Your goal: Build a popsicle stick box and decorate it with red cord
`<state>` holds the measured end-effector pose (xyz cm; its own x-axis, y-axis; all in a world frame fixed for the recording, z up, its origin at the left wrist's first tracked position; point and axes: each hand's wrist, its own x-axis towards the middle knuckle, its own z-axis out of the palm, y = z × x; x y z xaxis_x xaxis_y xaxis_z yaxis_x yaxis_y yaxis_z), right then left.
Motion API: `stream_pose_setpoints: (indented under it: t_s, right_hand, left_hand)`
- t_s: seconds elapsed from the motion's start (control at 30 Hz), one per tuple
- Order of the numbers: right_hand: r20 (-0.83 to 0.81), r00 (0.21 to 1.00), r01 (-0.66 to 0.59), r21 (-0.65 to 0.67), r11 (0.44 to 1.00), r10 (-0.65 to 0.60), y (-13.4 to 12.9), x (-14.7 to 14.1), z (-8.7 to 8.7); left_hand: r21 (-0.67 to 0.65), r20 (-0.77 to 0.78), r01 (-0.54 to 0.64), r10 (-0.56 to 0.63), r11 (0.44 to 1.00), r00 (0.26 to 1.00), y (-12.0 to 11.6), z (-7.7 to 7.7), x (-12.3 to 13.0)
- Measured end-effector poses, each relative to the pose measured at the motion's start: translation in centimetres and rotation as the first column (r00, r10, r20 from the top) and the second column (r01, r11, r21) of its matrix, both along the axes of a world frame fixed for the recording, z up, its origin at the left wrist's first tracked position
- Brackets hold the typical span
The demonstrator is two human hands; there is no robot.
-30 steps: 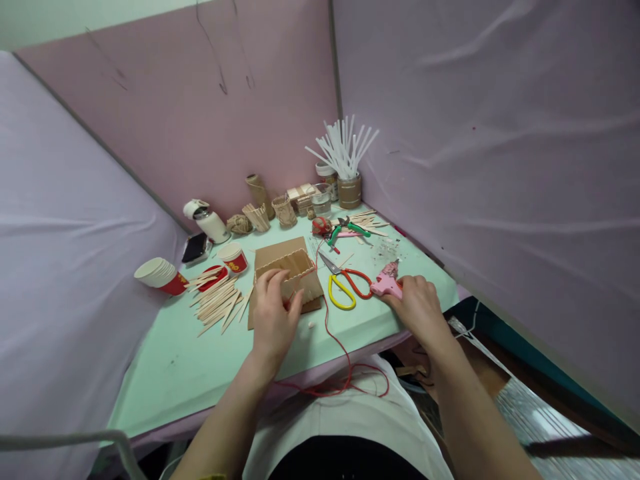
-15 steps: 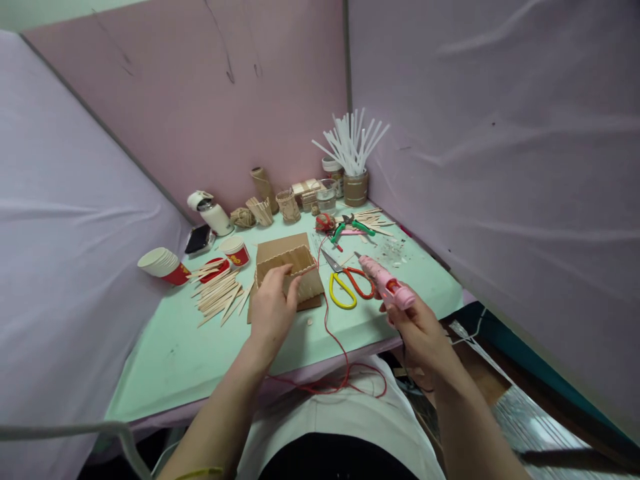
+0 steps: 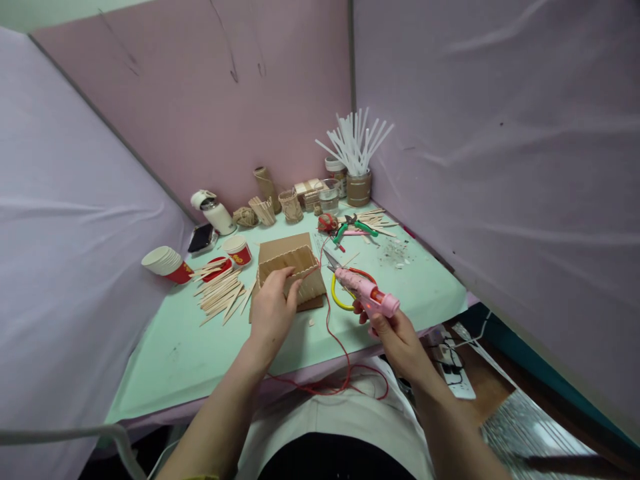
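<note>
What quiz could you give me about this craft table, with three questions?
1. True or false: the right hand holds the pink glue gun.
2. What colour are the handles of the pliers?
A) green
B) blue
C) white
3. Fill in the missing word: the small box by the left hand sits on flat brown ____.
Key: 1 true; 2 A; 3 cardboard.

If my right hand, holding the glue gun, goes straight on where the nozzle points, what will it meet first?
Probably the right side of the small box; depth is unclear, so the nozzle may touch the scissors or red string first.
</note>
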<state>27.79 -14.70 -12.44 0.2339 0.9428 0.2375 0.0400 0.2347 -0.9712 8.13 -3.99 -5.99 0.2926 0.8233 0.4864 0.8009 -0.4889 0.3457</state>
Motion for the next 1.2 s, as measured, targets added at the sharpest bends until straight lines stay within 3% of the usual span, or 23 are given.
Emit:
stream_pose_setpoints:
  t_s: [0.23,0.5,0.8,1.0,1.2]
  right_hand:
    - [0.044,0.999,-0.015,0.052,0.999,0.013,0.5,-1.1,0.5]
    - [0.098,0.995,0.019,0.100,0.995,-0.029,0.9,-2.0,-0.4]
    - [0.184,0.983,-0.008,0.157,0.988,-0.021,1.1,-2.8,-0.5]
    - [0.138,0.987,0.066,0.115,0.991,-0.082,0.7,-2.8,-0.7]
    - [0.110,0.988,0.095,0.094,0.991,-0.105,0.6,-2.6,-1.0]
  left_hand:
    - [-0.007,0.001,-0.014,0.014,1.000,1.000,-0.1,0.2,-0.1]
    - [-0.010,-0.001,0.007,-0.007,1.000,1.000,-0.2,0.2,-0.2]
    - [0.104,0.046,0.005,-0.010,0.995,0.999,-1.1,0.2,0.3]
    - [0.195,0.109,-0.015,-0.006,0.981,0.994,-2.7,-0.5,0.8]
    - [0.174,0.140,0.034,-0.059,0.984,0.988,-3.1,-1.2,0.7]
